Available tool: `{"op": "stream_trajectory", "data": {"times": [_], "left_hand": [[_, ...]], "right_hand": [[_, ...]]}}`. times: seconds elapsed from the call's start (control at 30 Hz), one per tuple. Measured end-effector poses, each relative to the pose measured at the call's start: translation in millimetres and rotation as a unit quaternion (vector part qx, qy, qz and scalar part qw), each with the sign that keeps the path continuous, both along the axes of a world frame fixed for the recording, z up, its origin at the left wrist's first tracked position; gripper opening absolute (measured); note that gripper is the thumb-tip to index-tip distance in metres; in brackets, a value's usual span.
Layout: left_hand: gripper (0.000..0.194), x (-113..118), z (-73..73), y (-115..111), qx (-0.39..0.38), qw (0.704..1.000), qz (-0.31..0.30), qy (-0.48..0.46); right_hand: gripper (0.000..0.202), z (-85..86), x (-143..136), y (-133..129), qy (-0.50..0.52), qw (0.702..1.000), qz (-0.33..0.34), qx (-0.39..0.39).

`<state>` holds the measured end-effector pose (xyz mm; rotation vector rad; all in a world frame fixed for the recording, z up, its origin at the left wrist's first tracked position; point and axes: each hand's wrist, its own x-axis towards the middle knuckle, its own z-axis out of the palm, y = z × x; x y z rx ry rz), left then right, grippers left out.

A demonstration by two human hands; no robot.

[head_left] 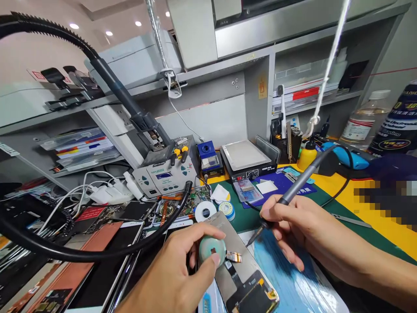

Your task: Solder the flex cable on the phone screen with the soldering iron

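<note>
A person sits at a crowded electronics repair bench, both bare hands low in the middle of the view. The left hand (169, 274) is closed around a small round pale-green tin (211, 250), thumb and fingertips pinching its rim, and holds it just above a phone screen assembly (241, 278) that lies face down on the bench. A short gold-tipped flex connector (233, 256) sticks out just beside the tin. The right hand (293, 230) grips a slim grey soldering iron (295, 189) like a pen, fingers curled tight round its shaft. The iron's dark tip (252, 239) points down and to the left, close to the tin and the connector but apart from them. Its black cable arcs away to the right over a yellow and green work mat (329, 191).

Behind the hands sit two small rolls of tape (205, 210), a grey soldering station (166, 176) and a black hot plate (247, 161) with a pale top. A thick black flexible hose (97, 252) sweeps across the left side, over a pile of dismantled phones (107, 234) and white chargers. A yellow squeeze bottle (306, 158) stands further back on the right, near a cup of hand tools (286, 139).
</note>
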<state>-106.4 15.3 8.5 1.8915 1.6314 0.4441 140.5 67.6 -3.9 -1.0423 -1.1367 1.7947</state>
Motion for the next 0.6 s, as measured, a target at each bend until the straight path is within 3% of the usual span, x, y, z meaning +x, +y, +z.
{"op": "stream_trajectory", "data": {"times": [0.2,0.6], "left_hand": [[0.03,0.1,-1.8,-6.1,0.04,0.999,0.013,0.002],[0.027,6.4,-0.3,-6.7,0.217,0.976,-0.002,-0.002]], "right_hand": [[0.021,-1.6,-1.2,0.4,-0.025,1.0,-0.015,-0.008],[0.019,-1.3,-2.3,0.1,-0.033,0.999,-0.019,-0.02]]}}
